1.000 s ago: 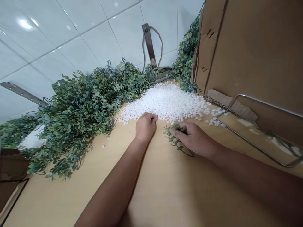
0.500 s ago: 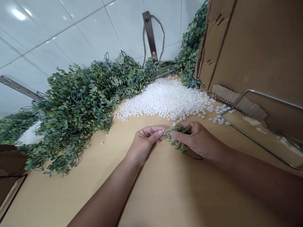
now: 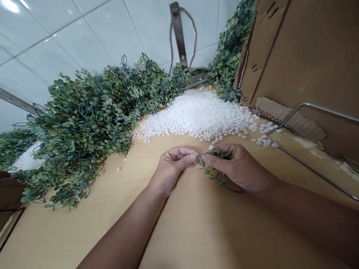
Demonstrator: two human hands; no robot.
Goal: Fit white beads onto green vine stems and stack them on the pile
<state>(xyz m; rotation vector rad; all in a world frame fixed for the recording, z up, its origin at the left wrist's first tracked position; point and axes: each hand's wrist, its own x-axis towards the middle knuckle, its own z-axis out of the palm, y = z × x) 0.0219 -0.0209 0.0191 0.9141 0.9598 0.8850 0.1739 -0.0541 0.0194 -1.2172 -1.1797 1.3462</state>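
Between the two hands, on the near side of a pile of white beads (image 3: 196, 116), a slim sprig (image 3: 221, 183) shows small green leaves and a dark curved stem, partly hidden by the right hand (image 3: 241, 164). Heaped greenery (image 3: 92, 108) crowds the left, cardboard (image 3: 308, 56) and a metal rod frame (image 3: 316, 170) the right. Both forearms angle inward, the right fingers gripping the sprig, the left hand (image 3: 172, 168) pinching thumb and forefinger closed at its tip, on what is too small to tell.

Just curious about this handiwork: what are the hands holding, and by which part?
The right hand holds a green sprig by its leafy part, between thumb and fingers. The left hand pinches beside it, but on what cannot be told.
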